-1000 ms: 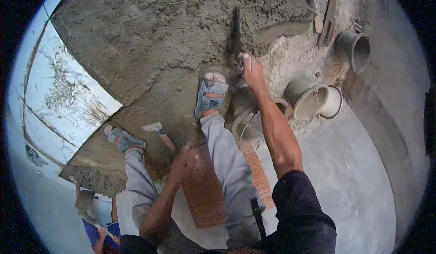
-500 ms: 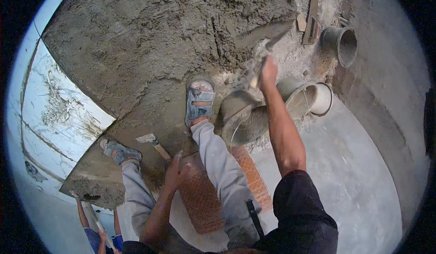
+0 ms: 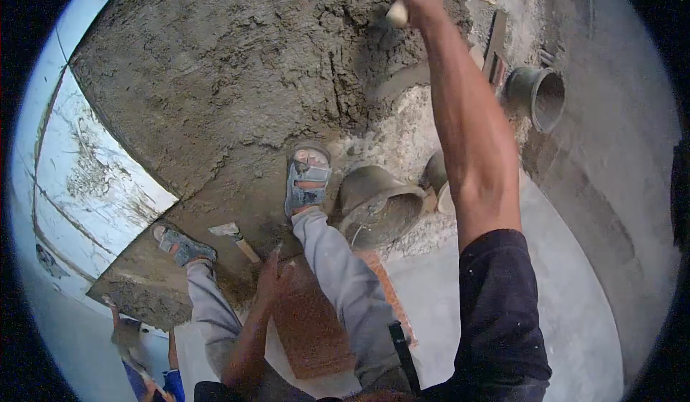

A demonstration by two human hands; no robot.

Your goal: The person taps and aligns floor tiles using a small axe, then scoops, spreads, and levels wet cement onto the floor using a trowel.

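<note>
My right hand (image 3: 422,1) is far forward at the top, closed round the pale handle (image 3: 397,14) of a tool whose blade I cannot make out. Below it spreads rough wet mortar (image 3: 237,64). My left hand (image 3: 273,278) hangs low in front of my legs, fingers apart and holding nothing visible. Near its fingertips lies a tool with a metal head and wooden handle (image 3: 245,247). My sandalled feet stand on the mortar; a mortar-caked bucket (image 3: 384,211) lies tipped just right of the nearer sandal (image 3: 309,179).
Another bucket (image 3: 537,98) lies on its side at the right, near a wooden board (image 3: 496,39). My right forearm partly hides a further bucket. White marbled tiles (image 3: 93,172) border the mortar at left. A reddish brick-patterned slab (image 3: 309,330) is below. A co-worker's arms (image 3: 172,352) show at lower left.
My right hand has swung from beside the buckets forward to the top of the view with its tool. My left hand stays low. The view has shifted slightly.
</note>
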